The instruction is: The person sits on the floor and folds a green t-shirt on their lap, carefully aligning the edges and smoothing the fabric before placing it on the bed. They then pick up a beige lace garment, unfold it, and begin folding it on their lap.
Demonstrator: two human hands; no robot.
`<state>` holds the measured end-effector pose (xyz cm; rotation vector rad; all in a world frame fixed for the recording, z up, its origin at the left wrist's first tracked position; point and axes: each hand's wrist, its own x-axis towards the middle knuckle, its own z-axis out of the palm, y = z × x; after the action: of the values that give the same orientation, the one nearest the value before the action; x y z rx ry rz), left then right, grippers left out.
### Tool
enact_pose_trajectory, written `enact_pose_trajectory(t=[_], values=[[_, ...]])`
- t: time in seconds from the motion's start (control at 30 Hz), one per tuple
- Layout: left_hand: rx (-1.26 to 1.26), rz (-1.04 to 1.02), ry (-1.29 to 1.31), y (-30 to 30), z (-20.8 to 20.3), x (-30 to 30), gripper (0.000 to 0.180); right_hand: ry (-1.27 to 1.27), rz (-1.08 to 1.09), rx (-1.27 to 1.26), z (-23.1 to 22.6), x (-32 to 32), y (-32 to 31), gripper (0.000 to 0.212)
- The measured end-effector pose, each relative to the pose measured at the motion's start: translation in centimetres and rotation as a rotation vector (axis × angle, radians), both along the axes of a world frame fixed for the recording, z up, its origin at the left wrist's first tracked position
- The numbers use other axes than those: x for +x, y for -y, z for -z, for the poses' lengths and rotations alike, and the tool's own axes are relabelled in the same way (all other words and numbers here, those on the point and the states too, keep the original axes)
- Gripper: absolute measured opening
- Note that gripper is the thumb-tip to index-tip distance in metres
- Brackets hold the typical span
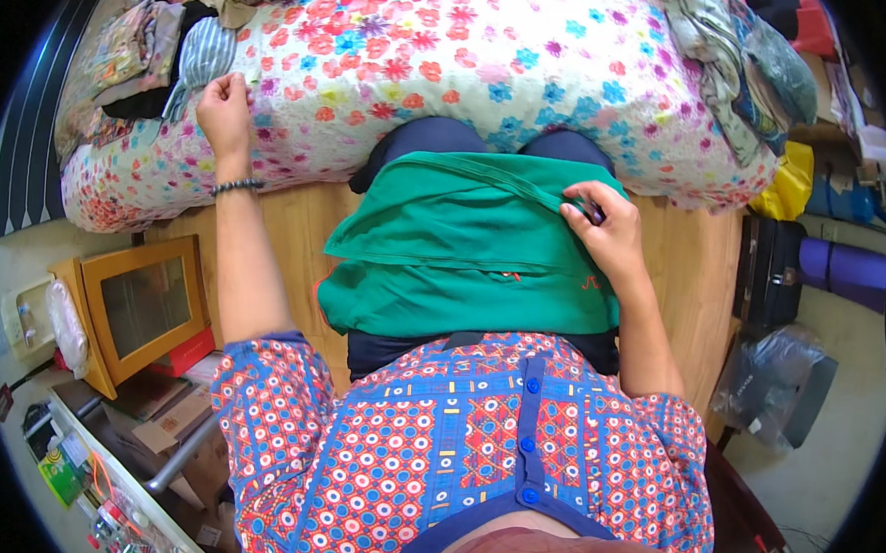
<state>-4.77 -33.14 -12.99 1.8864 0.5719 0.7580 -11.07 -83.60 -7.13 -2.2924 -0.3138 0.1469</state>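
Across my lap lies a green cloth (442, 301), apparently a garment, with an upper layer folded over and small red stitching or print near its right side. My right hand (611, 233) rests at the cloth's upper right, its fingers curled round a small dark object (596, 213) whose kind I cannot make out. The fingertips touch the cloth's seamed edge. Away to the left, my left hand (225, 113) is raised near the bed's edge, thumb and fingers pinched together. Whatever is in that pinch is too small to see.
Ahead stands a bed with a floral sheet (405, 49); clothes (139, 60) are heaped at its left, more clothes (715, 65) at its right. A wooden cabinet (146, 296) and a cluttered rack (122, 470) flank me on the left. Bags and a black case (770, 274) stand right.
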Motion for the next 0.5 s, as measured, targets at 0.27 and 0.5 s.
enact_pose_trajectory(t=[0.27, 0.5], values=[[0.271, -0.004, -0.12, -2.7, -0.1, 3.4, 0.026, 0.033, -0.003, -0.005, -0.2, -0.2, -0.1, 0.018], [0.743, 0.072, -0.097, -0.3, -0.5, 0.9, 0.032, 0.089, -0.07, -0.113, -0.1, -0.2, 0.7, 0.022]])
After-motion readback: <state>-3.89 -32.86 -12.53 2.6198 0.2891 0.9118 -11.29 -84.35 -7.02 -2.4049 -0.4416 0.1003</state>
